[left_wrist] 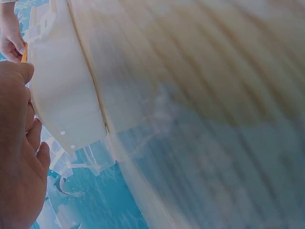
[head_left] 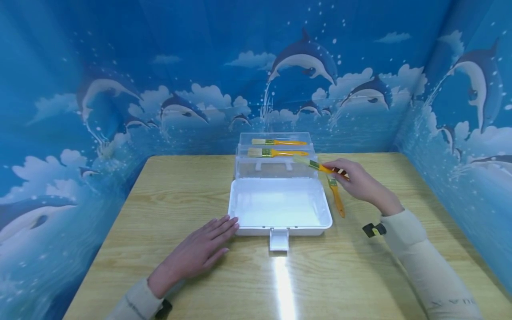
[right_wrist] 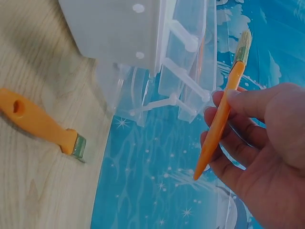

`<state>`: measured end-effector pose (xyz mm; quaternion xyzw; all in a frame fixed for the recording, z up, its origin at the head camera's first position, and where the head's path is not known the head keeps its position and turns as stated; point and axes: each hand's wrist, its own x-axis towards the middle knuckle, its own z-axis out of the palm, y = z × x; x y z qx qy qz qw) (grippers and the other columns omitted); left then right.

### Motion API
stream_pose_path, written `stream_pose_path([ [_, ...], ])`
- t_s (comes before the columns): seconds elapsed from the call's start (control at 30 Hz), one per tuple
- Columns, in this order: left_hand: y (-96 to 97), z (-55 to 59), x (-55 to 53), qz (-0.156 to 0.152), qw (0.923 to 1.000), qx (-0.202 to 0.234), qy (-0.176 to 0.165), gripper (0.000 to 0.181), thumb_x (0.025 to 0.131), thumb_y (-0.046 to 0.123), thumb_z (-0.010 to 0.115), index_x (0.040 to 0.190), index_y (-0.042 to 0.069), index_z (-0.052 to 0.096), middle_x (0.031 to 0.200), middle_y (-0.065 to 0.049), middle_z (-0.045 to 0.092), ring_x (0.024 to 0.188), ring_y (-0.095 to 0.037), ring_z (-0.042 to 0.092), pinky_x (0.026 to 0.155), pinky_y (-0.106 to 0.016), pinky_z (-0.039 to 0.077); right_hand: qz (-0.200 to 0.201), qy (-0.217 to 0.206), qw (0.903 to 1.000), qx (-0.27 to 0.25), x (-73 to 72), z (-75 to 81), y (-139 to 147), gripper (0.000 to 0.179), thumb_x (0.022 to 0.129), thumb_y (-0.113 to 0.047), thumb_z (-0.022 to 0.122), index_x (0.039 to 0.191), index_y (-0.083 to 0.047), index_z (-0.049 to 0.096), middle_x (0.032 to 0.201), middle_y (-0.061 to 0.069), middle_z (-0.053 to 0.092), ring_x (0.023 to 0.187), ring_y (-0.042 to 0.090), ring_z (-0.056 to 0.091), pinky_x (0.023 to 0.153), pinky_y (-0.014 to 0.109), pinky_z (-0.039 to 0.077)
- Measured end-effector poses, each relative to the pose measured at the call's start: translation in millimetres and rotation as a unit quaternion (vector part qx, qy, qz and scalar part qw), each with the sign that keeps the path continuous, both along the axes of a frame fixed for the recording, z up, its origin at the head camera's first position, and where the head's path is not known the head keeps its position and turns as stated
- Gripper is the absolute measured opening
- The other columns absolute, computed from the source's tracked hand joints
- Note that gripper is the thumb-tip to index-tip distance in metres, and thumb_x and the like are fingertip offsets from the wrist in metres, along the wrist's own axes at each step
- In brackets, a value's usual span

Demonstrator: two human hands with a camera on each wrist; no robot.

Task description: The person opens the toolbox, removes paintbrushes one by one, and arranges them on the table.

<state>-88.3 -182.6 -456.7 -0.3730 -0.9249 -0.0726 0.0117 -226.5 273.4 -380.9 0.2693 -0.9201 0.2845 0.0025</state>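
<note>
Between its thumb and fingers my right hand [head_left: 360,183] [right_wrist: 279,148] pinches a flat paintbrush [head_left: 315,165] [right_wrist: 221,119] by its orange handle. The pale bristles point left, overlapping the right end of the clear trays [head_left: 276,170] in the head view. Behind the white plastic box [head_left: 256,231] these trays stand folded out, bearing a smaller paintbrush [head_left: 290,142] above and a wider paintbrush [head_left: 280,153] below. My left hand [head_left: 196,250] [left_wrist: 16,148] lies with extended fingers, its fingertips at the box's front left corner. Another paintbrush [head_left: 337,201] [right_wrist: 35,117] lies right of the box.
At the front of the box a white latch [head_left: 279,241] hangs down. The wood-grain table [head_left: 172,186] extends around the box on both sides. A blue curtain [head_left: 200,53] printed with dolphins encloses the back and sides.
</note>
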Motion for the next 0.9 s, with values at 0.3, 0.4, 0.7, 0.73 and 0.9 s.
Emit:
stream_pose_path([
  [0.3,-0.3,0.6,0.1,0.000,1.0000,0.000,-0.002,0.064,0.107,0.036,0.049,0.163,0.021,0.021,0.169,0.005,0.018,0.156,-0.015,0.019,0.128,-0.038,0.017,-0.014,0.018,0.9997,-0.009,0.2,-7.4,10,0.039,0.098,0.009,0.057,0.137,0.003,0.059,0.128,0.022,0.065,0.107,0.034,0.064,0.082,0.050,0.060],
  [0.4,-0.6,0.8,0.2,0.000,1.0000,0.001,0.000,0.064,0.107,0.037,0.050,0.163,0.021,0.021,0.169,0.005,0.017,0.156,-0.015,0.019,0.128,-0.038,0.016,-0.016,0.024,0.9995,-0.012,0.9,-9.3,13,0.039,0.098,0.009,0.058,0.136,0.003,0.059,0.126,0.022,0.065,0.105,0.034,0.065,0.081,0.050,0.060],
  [0.7,-0.7,1.4,1.4,0.000,1.0000,-0.002,0.003,0.063,0.108,0.038,0.048,0.163,0.021,0.021,0.169,0.005,0.017,0.156,-0.014,0.019,0.128,-0.035,0.012,-0.025,0.028,0.9992,-0.008,3.5,-12.9,19,0.037,0.099,0.007,0.058,0.135,0.003,0.060,0.127,0.022,0.065,0.103,0.032,0.066,0.080,0.047,0.060],
  [0.73,-0.7,1.6,1.4,0.000,1.0000,-0.001,0.003,0.063,0.108,0.038,0.048,0.163,0.021,0.021,0.169,0.005,0.017,0.156,-0.014,0.019,0.128,-0.035,0.012,-0.027,0.028,0.9992,-0.008,3.9,-13.4,20,0.037,0.099,0.007,0.059,0.135,0.003,0.060,0.127,0.022,0.065,0.103,0.032,0.066,0.080,0.047,0.060],
  [0.9,-0.8,1.8,1.4,0.000,1.0000,0.000,0.001,0.063,0.108,0.037,0.048,0.163,0.021,0.021,0.170,0.005,0.017,0.156,-0.014,0.018,0.128,-0.037,0.014,-0.032,0.028,0.9990,-0.014,5.6,-15.8,24,0.036,0.098,0.008,0.059,0.134,0.004,0.061,0.126,0.023,0.066,0.102,0.034,0.066,0.079,0.048,0.060],
])
